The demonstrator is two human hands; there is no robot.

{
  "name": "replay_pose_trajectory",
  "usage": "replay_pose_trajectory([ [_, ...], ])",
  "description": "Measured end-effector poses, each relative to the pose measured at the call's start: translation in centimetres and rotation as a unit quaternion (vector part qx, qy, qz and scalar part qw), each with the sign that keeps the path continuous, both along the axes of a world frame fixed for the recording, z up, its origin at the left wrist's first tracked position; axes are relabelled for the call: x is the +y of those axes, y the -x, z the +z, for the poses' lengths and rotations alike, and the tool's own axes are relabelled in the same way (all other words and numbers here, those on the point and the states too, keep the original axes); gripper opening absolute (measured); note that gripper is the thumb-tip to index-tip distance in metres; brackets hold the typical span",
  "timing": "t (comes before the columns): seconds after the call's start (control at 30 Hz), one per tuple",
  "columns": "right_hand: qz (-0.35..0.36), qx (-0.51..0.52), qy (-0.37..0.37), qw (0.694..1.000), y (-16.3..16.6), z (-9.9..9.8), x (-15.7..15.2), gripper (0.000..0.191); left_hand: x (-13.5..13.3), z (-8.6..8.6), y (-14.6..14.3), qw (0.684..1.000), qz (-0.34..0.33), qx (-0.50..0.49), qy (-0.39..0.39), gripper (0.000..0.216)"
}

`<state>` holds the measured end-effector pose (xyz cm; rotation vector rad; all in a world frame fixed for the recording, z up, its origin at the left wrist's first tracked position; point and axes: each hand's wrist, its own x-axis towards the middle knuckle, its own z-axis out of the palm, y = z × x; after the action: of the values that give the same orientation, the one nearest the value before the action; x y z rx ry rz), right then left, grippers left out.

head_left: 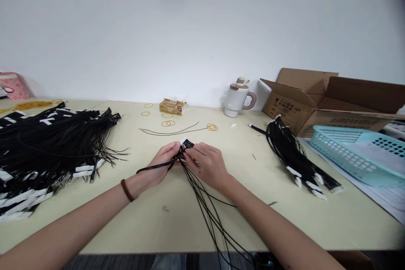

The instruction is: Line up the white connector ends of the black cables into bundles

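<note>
A black cable bundle [202, 194] with a white connector end is held up over the middle of the table by both hands. My left hand [166, 156] is closed on it just below the white end, thumb on top. Pressed against the same spot, my right hand [204, 160] pinches the black strands from the other side. From between the fingers, loose wires run down over the table's front edge, and a few loop back across my left wrist. Exactly how the fingertips grip is partly hidden.
A large pile of black cables [57, 139] lies at left, a smaller bundle [291, 152] at right. Rubber bands [212, 127], loose wires [171, 133] and a small yellow box [172, 106] lie beyond my hands. A mug [236, 99], cardboard box [300, 109] and turquoise basket [357, 160] stand farther right.
</note>
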<state>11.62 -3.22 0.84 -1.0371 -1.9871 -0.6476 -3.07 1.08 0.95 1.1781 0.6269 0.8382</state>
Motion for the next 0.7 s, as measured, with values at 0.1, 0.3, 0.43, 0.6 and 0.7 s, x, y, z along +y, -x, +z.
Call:
replay_pose_trajectory([
  [0.1, 0.0, -0.001, 0.002, 1.0, 0.01, 0.04, -0.06, 0.025, -0.03, 0.03, -0.01, 1.0, -0.001, 0.001, -0.002, 0.021],
  [0.3, 0.0, -0.001, 0.002, 1.0, 0.02, 0.01, 0.0, 0.026, -0.24, 0.19, -0.02, 1.0, 0.002, 0.006, -0.003, 0.024],
  [0.43, 0.004, -0.002, 0.004, 1.0, 0.03, 0.0, 0.01, 0.024, -0.32, 0.23, -0.02, 1.0, 0.006, 0.011, -0.011, 0.024],
  [0.6, 0.004, -0.007, 0.01, 1.0, 0.01, 0.05, -0.01, 0.025, -0.2, 0.06, -0.06, 0.999, 0.013, 0.028, -0.026, 0.027],
  [0.7, 0.003, -0.012, 0.014, 1.0, -0.01, 0.02, 0.02, 0.025, -0.05, -0.09, -0.09, 0.999, 0.017, 0.038, -0.032, 0.028],
])
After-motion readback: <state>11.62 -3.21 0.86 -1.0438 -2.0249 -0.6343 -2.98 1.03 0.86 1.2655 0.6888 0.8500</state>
